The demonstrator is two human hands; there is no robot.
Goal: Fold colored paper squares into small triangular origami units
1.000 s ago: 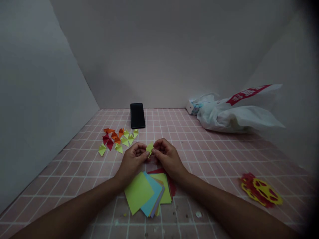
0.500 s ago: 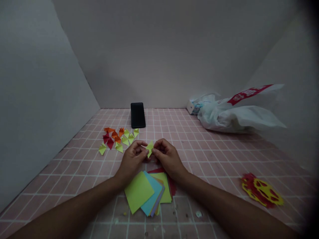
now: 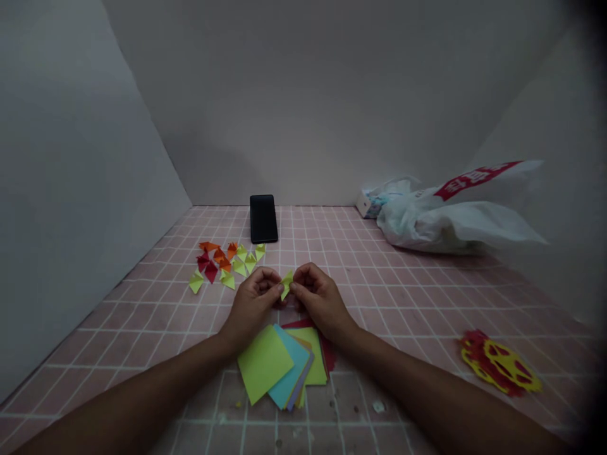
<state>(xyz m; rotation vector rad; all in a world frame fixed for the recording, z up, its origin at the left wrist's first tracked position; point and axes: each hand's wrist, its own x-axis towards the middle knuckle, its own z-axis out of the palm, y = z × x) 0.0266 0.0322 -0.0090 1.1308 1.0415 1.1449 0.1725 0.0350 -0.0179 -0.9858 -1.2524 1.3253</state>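
Observation:
Between my two hands, above the table, is a small folded yellow paper (image 3: 286, 285). My left hand (image 3: 256, 303) pinches its left side between thumb and fingers. On the other side, the thumb and fingers of my right hand (image 3: 322, 300) grip its right edge. Just below my hands lies a fanned stack of coloured paper squares (image 3: 265, 365), with yellow-green, blue, purple, orange and red sheets showing. Several small folded paper pieces (image 3: 227, 279) in yellow, orange and red sit beyond my left hand.
A black phone (image 3: 263, 218) lies near the back wall. At the back right are a white plastic bag (image 3: 436, 224) with red print and a small box (image 3: 365, 205). Red and yellow cut-out shapes (image 3: 502, 363) lie at the right. The table (image 3: 408, 297) has a pink tile pattern.
The yellow paper in my fingers has tilted slightly and looks a little narrower. Both hands hold nearly the same place, and the whole view has shifted very slightly.

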